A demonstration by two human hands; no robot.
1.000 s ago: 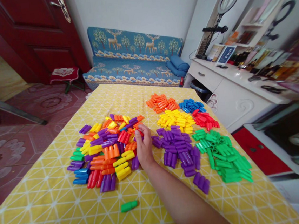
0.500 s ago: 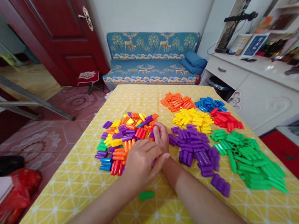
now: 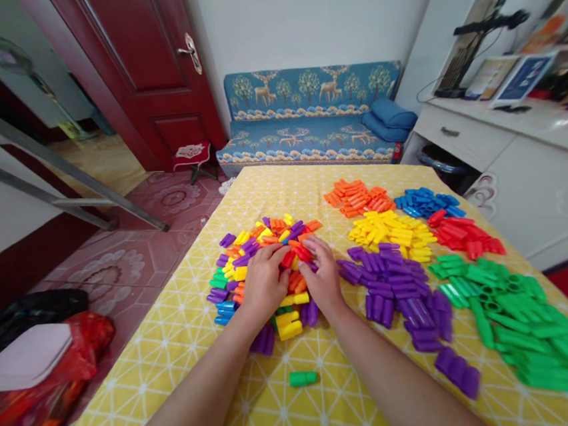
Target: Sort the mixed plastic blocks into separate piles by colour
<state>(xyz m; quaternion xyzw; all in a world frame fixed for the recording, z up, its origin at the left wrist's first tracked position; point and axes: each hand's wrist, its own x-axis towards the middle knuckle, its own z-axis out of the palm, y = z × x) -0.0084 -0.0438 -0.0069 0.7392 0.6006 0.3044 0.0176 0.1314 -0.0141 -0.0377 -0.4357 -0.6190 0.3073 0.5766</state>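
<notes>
A pile of mixed-colour plastic tube-shaped blocks (image 3: 247,243) lies on the left half of the table, and both hands work over it. My left hand (image 3: 264,280) has its fingers curled at a red block (image 3: 287,259). Facing it, my right hand (image 3: 322,273) pinches another red block (image 3: 302,253) between thumb and fingers. The two red blocks are close together; whether they touch is unclear. Yellow blocks (image 3: 289,326) and purple blocks lie below the hands, partly covered. A single green block (image 3: 303,378) sits apart, nearer to me.
Sorted heaps stand on the right of the yellow tablecloth (image 3: 180,384): orange (image 3: 355,197), blue (image 3: 426,202), yellow (image 3: 389,235), red (image 3: 467,232), purple (image 3: 396,282) and green (image 3: 525,317). A blue sofa (image 3: 306,130) is beyond the table; a white cabinet (image 3: 521,177) stands right.
My hands were crossed, the left over the right wrist; now they are apart, side by side at the mixed pile, with red blocks at their fingers. The view has shifted left.
</notes>
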